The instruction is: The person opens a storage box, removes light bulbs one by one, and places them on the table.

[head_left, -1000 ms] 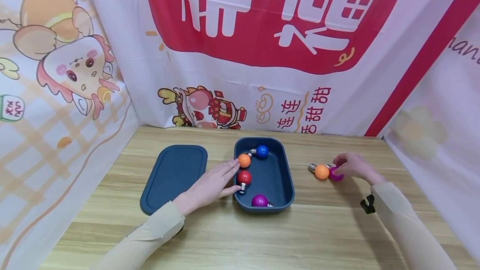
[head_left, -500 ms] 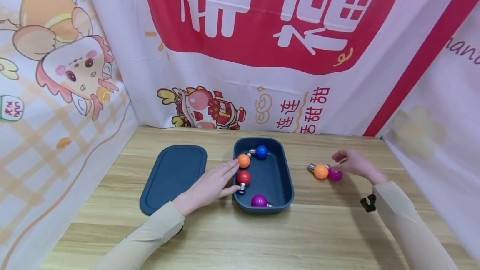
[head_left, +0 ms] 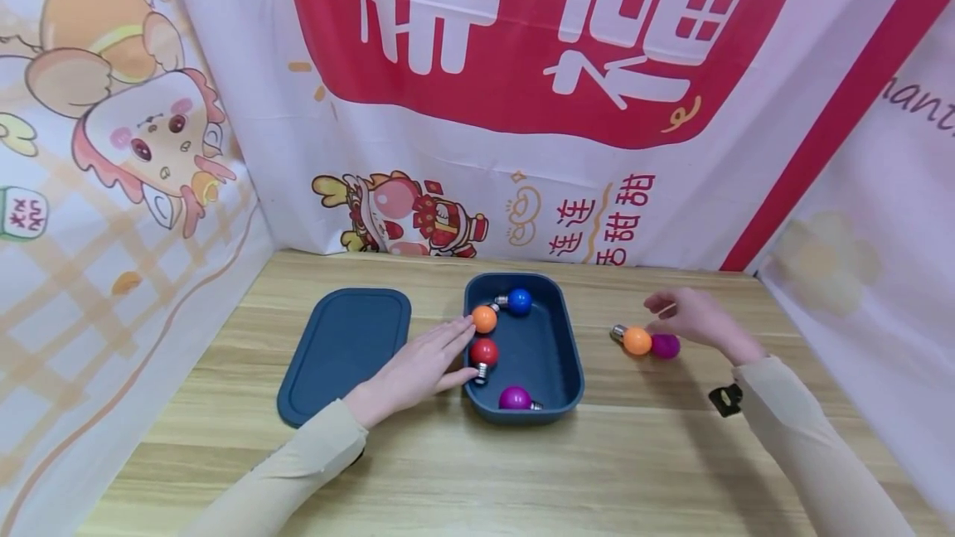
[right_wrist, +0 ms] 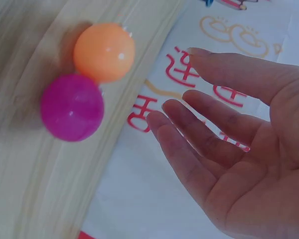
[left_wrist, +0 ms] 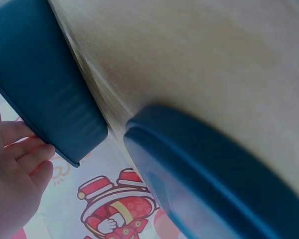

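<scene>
A white printed cloth (head_left: pixel 448 157) hangs behind the far edge of the worktop (head_left: pixel 477 479). The dark blue box (head_left: pixel 550 346) stands near the middle of that far edge, unmoved, and the matching lid (head_left: pixel 346 355) lies as before between it and the left edge.

Of the hands, the left hand (head_left: pixel 418 365) keeps its place, straight fingers touching the box's left rim without clasping it. The right hand (head_left: pixel 700 321) changes: a second ago its fingertips are at the purple ball; now they hang clear, shifted toward the far edge and the box, thumb and fingers parted and unoccupied.

The loose orange bulb (head_left: pixel 637 341) and loose purple bulb (head_left: pixel 666 345) stay side by side between the box and the worktop's right edge. Inside the box, the blue bulb (head_left: pixel 521 302), second orange bulb (head_left: pixel 484 319), red bulb (head_left: pixel 484 351) and second purple bulb (head_left: pixel 515 399) lie unchanged.
</scene>
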Available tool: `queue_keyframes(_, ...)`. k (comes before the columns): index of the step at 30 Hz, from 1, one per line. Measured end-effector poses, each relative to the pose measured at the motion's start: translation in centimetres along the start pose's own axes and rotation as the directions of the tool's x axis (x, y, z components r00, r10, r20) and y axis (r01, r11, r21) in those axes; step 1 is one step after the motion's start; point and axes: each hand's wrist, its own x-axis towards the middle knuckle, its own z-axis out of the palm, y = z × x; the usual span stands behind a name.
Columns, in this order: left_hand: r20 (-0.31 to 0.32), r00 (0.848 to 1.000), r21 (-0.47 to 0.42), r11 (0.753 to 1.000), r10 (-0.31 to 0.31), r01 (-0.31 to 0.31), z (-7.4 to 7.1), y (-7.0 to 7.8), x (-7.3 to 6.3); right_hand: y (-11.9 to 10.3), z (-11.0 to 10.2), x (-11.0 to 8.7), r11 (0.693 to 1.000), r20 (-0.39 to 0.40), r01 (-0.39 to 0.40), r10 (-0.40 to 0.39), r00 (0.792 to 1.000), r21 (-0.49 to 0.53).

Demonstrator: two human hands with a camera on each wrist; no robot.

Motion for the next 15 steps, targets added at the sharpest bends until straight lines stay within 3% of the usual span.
queue_keyframes(15, -0.003, 1.0, -0.011, 1.0, 0.0, 0.0, 0.1, -0.1, 0.0, -3.8, 0.8, 0.5, 0.994, 0.053, 0.09, -0.094, 0.994, 0.062)
